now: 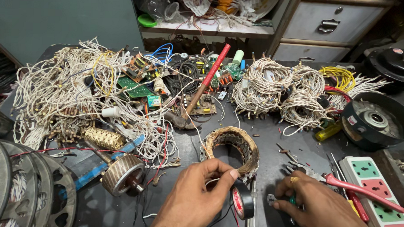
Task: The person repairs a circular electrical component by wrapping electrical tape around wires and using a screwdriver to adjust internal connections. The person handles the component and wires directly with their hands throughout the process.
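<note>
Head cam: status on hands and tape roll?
Left hand pinching black tape roll, beside the stator ring. Right hand closed on a small green-handled tool. Red-handled pliers lie close by its right.

Two bare hands are seen from above, entering at the lower edge of the view. No gloves are worn. The left hand [194,194] is bare of rings, and its forearm is uncovered to the frame edge. On the right hand [317,207], a gold-coloured metal finger ring [294,179] is worn. No sleeve is visible on either wrist.
</note>
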